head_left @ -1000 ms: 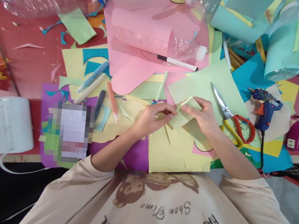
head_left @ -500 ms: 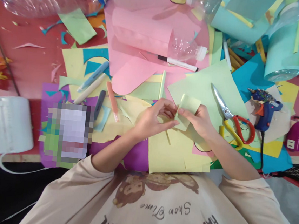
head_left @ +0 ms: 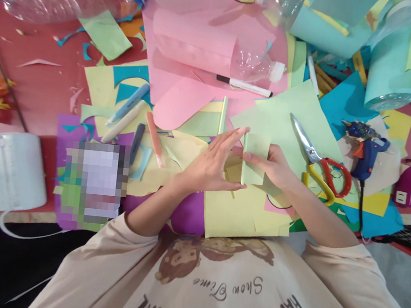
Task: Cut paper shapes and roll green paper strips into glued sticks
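My right hand pinches a small piece of pale green paper, its thumb on the front face. The paper's left edge is rolled into a thin tube. My left hand is open, thumb and fingers spread wide, with the fingertips at the top and bottom ends of that rolled edge; whether they press on it I cannot tell. Beneath both hands lies a pale yellow sheet. A separate thin pale green paper roll stands out just above my left hand.
Right of my hands are scissors with red and yellow handles and a blue glue gun. A pink-wrapped bottle and a black-and-white marker lie ahead. Several pens are at left, near a white corded device.
My left hand has opened from curled fingers to a wide span across the rolled edge. The small paper has turned more upright in my right hand.
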The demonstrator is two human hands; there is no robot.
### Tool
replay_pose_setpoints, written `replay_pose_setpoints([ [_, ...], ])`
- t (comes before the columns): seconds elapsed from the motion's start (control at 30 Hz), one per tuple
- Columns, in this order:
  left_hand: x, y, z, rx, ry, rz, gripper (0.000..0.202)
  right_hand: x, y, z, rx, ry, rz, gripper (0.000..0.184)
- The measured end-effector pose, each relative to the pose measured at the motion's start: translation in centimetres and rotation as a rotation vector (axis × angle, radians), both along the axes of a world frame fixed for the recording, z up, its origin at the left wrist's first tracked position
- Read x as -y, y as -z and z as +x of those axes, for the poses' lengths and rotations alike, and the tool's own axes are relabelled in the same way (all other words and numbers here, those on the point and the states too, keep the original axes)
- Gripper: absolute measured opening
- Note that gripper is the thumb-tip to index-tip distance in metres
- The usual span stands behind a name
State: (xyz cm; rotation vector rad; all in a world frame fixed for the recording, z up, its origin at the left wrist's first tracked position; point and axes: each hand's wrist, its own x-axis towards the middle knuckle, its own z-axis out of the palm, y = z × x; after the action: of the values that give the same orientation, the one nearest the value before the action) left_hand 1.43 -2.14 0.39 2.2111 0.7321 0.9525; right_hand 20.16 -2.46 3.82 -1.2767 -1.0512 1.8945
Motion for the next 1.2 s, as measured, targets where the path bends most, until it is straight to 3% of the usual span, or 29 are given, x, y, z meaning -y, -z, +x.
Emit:
replay_pose_setpoints([
  [0.33,-0.11,-0.11,-0.1,0.041,-0.05,-0.076,0.109,0.06,0.05,0.16,0.091,-0.005,-0.058,0.043],
  [0.67,-0.15,-0.5,0.03,-0.097,-0.076,0.04,0.1,0.19,0.11,0.3,0.189,0.059,0.068,0.034],
  [0.93,0.25,-0.25,0.13,-0.153,-0.043,0.108,0.095,0.04,-0.03,-0.12,0.206,0.003,0.078,0.031],
  [1.2,0.15,-0.51,0.11,-0.059,-0.019,0.046,0.102,-0.04,-0.06,0.19,0.158,-0.08,0.115,0.03],
])
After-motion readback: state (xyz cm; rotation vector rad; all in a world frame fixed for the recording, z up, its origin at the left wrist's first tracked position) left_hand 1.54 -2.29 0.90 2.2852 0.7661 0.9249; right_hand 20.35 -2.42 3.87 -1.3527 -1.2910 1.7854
